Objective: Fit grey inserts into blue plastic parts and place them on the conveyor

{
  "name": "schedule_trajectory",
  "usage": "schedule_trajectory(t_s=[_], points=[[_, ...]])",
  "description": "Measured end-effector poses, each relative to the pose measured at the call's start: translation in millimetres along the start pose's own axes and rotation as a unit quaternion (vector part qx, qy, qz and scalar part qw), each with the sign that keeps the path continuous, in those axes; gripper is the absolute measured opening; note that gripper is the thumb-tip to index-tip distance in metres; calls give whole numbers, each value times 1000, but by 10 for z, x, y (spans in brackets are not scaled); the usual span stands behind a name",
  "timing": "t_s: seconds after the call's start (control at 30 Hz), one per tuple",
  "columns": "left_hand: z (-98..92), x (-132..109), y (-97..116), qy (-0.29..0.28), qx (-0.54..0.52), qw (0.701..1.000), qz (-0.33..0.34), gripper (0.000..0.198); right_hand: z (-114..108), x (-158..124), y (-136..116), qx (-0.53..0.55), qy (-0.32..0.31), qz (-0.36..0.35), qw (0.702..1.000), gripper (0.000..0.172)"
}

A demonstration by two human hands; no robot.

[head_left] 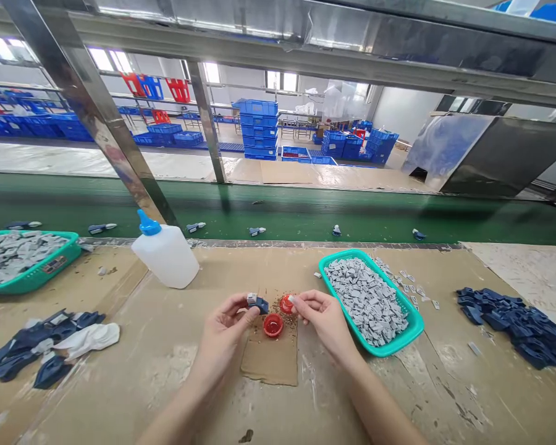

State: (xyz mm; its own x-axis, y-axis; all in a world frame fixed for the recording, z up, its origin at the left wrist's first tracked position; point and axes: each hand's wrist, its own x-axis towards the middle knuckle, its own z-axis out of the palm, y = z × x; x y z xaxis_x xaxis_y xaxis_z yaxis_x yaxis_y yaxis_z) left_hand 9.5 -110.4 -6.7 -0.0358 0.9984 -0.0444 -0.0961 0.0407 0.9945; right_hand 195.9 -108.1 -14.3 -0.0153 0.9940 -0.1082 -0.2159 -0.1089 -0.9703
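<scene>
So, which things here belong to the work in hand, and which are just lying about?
In the work: left hand holding small blue piece; right hand touching red plastic cup; second red cup; teal plastic basket of grey pieces.
Lying about: white plastic bottle with blue cap; heap of dark blue pieces; green conveyor belt.

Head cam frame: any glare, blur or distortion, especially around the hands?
Head view: strong wide-angle distortion, with the steel upright leaning and the overhead beam skewed; windows blown out; glare streaks along the beam; no obvious motion blur on the left hand or right hand; the blue part and red cup are readable; shadows soft.
</scene>
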Motion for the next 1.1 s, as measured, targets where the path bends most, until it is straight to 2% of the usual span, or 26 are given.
schedule_trajectory(t_s=[0.13,0.33,0.67,0.8,0.9,0.93,1.0,1.03,1.07,1.1], points=[[54,-26,-10,-3,-5,1000,2,24,80,-106,-90,33,-37,4,999,29],[111,-69,23,-22,16,1000,-2,22,139,-133,-91,15,-59,8,998,28],[111,-101,-14,-71,51,996,-9,25,96,-157,-64,-16,-107,62,992,37],[131,-96,-46,-99,62,993,-9,38,71,-205,-127,-43,-103,27,993,33],[161,-48,-1,-146,95,985,-2,46,-5,-204,-262,-84,-102,-1,991,26],[173,-21,31,-162,116,980,0,46,-76,-192,-317,-111,-93,-16,989,23],[192,57,114,-184,160,970,4,45,-303,-158,-417,-202,-29,-58,977,18],[199,114,160,-190,176,966,4,45,-448,-138,-451,-265,43,-83,960,19],[204,187,204,-191,188,964,5,43,-601,-116,-470,-337,120,-101,928,18],[207,279,243,-190,196,962,7,42,-749,-93,-473,-411,171,-103,890,17]])
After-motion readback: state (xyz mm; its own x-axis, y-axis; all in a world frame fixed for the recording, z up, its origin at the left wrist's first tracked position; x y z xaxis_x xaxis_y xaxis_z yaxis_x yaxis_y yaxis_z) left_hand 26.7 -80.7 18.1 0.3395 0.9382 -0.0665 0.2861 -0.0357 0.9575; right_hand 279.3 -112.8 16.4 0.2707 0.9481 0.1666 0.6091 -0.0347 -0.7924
